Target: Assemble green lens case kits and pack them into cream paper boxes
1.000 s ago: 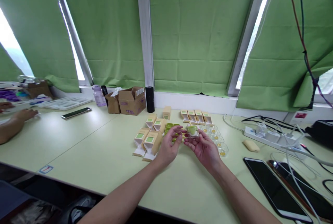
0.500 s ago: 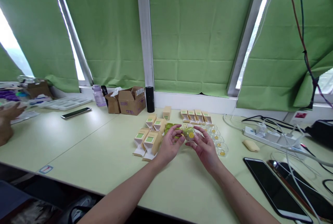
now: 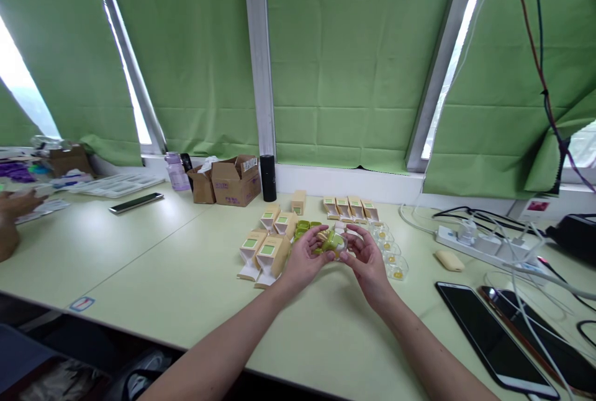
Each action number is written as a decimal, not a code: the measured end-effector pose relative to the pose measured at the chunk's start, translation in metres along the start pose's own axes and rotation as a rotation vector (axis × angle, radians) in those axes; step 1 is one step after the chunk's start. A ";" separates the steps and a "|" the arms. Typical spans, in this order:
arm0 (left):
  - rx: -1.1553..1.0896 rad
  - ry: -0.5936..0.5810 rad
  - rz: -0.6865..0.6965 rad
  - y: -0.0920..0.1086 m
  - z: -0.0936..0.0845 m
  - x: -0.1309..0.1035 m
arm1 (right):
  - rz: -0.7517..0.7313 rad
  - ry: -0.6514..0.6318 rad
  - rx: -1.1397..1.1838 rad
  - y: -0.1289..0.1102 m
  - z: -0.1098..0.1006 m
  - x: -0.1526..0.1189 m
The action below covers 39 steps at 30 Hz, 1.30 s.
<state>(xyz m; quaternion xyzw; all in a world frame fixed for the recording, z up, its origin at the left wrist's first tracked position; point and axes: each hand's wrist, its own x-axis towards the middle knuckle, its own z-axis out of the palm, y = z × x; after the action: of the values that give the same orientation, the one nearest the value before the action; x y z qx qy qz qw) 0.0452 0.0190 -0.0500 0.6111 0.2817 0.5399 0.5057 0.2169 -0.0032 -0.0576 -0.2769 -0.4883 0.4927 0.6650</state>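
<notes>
Both hands hold a small clear jar with a green lid (image 3: 333,241) above the table. My left hand (image 3: 302,259) has its fingers closed on the green side, where some thin pale streaks show. My right hand (image 3: 369,261) grips the clear side with thumb and fingers. Partly hidden behind my left hand are several green lids (image 3: 303,226). To the right of my right hand stand several clear plastic cups (image 3: 397,269) with yellow spots. Opened beige cartons (image 3: 271,251) with green labels lie left of my left hand.
More beige cartons (image 3: 343,207) stand at the back. A brown cardboard box (image 3: 236,182) and a black cylinder (image 3: 268,179) are near the wall. Phones (image 3: 493,333), a power strip (image 3: 488,249) and cables lie right. Another person's hand (image 3: 16,205) shows far left.
The jar has turned in my hands: its green lid now points left, and the yellow sticker no longer faces me. My fingers have shifted around it. The other person's hand moved slightly.
</notes>
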 end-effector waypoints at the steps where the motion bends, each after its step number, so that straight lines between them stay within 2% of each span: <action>1: 0.007 0.004 0.001 0.001 0.000 0.000 | -0.008 -0.007 0.000 0.000 0.000 0.000; 6: 0.004 -0.009 -0.019 0.003 0.001 -0.001 | -0.054 -0.014 -0.018 0.000 -0.003 0.000; 10: 0.073 0.008 0.005 0.005 0.001 -0.003 | -0.121 0.067 -0.028 0.000 -0.006 0.001; 15: 0.404 0.032 0.116 0.013 -0.001 -0.009 | -0.180 0.194 -0.068 -0.001 -0.008 0.004; 19: 0.634 -0.017 0.197 0.017 -0.001 -0.013 | -0.181 0.235 -0.092 -0.002 -0.008 0.006; 28: 0.985 -0.156 0.098 0.016 0.003 -0.015 | -0.144 0.267 -0.084 -0.003 -0.007 0.007; 39: 1.087 -0.200 0.033 0.021 0.006 -0.017 | -0.123 0.258 -0.077 -0.002 -0.008 0.007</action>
<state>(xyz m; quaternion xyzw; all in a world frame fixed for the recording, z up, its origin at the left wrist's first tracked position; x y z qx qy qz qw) 0.0420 -0.0046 -0.0364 0.8368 0.4608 0.2637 0.1334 0.2251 0.0039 -0.0564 -0.3326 -0.4333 0.3922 0.7401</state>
